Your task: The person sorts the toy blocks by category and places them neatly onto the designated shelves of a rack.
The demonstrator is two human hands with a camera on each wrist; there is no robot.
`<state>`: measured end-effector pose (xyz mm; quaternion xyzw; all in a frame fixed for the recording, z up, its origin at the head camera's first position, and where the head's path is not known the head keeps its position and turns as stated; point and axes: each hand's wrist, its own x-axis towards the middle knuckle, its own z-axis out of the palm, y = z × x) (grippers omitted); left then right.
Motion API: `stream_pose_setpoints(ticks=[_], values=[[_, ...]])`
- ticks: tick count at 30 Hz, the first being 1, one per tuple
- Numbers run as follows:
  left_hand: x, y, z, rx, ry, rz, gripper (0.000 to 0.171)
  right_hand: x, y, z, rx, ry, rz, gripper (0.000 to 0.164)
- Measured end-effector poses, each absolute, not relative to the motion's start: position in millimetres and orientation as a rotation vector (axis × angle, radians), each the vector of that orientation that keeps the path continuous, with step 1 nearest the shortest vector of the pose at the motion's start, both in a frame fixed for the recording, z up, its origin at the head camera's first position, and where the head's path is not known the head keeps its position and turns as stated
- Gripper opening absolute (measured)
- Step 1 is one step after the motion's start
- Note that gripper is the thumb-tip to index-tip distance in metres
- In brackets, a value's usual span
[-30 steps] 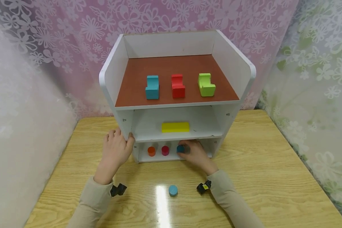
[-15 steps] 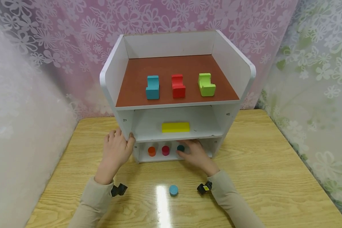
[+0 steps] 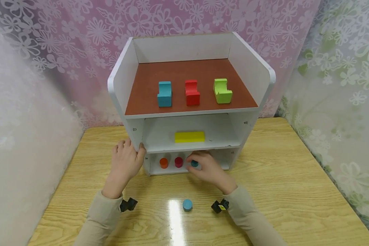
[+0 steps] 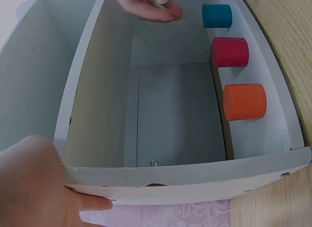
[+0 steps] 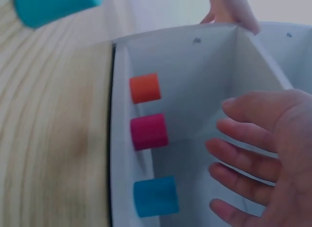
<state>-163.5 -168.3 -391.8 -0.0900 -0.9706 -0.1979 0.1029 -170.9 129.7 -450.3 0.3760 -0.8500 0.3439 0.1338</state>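
Observation:
My left hand (image 3: pixel 126 160) grips the left side edge of a small white shelf unit (image 3: pixel 129 126), near where the middle board meets the side panel. At the bottom compartment my right hand (image 3: pixel 207 167) is beside a blue cylinder block (image 5: pixel 156 196), its fingers relaxed. The right wrist view shows a gap between those fingers and the block. That block stands in a row with a pink-red cylinder (image 3: pixel 178 162) and an orange cylinder (image 3: pixel 163 163) along the bottom board's front. On the table in front lies another blue cylinder (image 3: pixel 187 205).
On the brown top board stand a blue block (image 3: pixel 164 97), a red block (image 3: pixel 192 95) and a green block (image 3: pixel 223 94), each with a curved notch. A yellow bar (image 3: pixel 189 137) lies on the middle board. Floral curtains (image 3: pixel 178 17) surround the wooden table (image 3: pixel 279 171).
My right hand has let go of the blue cylinder in the bottom compartment and drawn slightly back from it. The left hand stays on the shelf's side.

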Motion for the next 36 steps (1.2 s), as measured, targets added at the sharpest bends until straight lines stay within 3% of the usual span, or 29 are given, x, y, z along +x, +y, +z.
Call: stream_pose_setpoints(ticks=[15, 36], values=[[-164, -168, -394, -0.26, -2.864, -0.592, 0.058, -151, 123, -427, 1.552, -2.499, 0.861, 0.012], [-164, -169, -391, -0.247, -2.879, -0.61, 0.059, -129, 110, -420, 1.734, -2.718, 0.753, 0.02]])
